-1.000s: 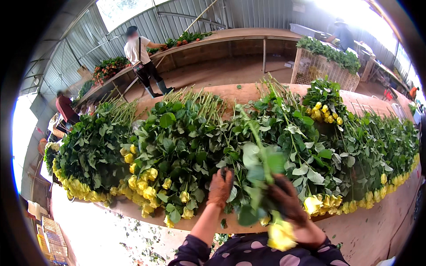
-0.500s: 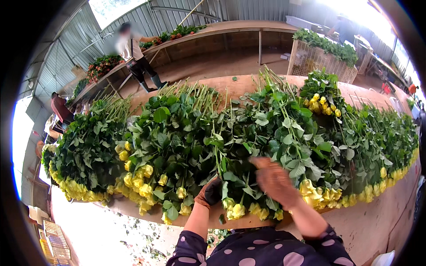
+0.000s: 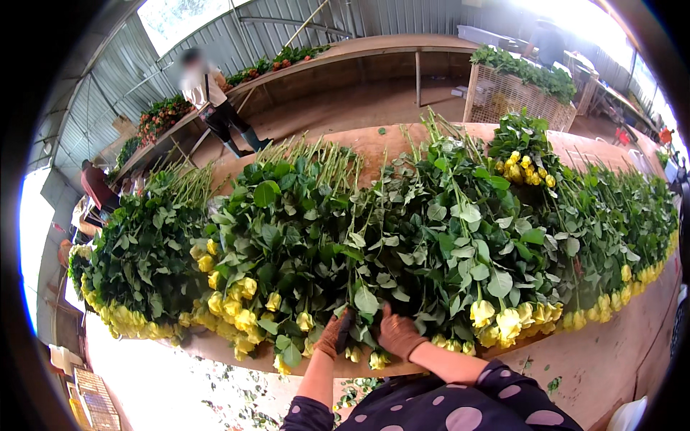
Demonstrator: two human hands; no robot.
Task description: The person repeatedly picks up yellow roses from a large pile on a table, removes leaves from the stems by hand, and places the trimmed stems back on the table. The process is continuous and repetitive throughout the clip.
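Corrugated metal walls (image 3: 402, 18) enclose a bright workroom where a long tabletop (image 3: 368, 140) is heaped with yellow roses (image 3: 233, 309), their blooms lined along the near edge and their stem ends pointing to the far side. At the near edge, a person in a dark polka-dot garment (image 3: 460, 416) works with both hands low in the foliage. The left hand (image 3: 333, 336) and the right hand (image 3: 400, 335), both in brown gloves, sit near each other among the leaves, two pale-yellow blooms (image 3: 378, 360) just below and between them. Leaves hide the fingertips, so whether either grip is clamped on a stem or stands apart cannot be told. To the right, a smaller bunch (image 3: 525, 169) lies farther back on the greenery. Behind, a worker in a white top (image 3: 198, 90) stands beside a rear tabletop (image 3: 374, 47) bearing red-orange flowers (image 3: 159, 122); a lattice crate (image 3: 496, 100) holds greenery.
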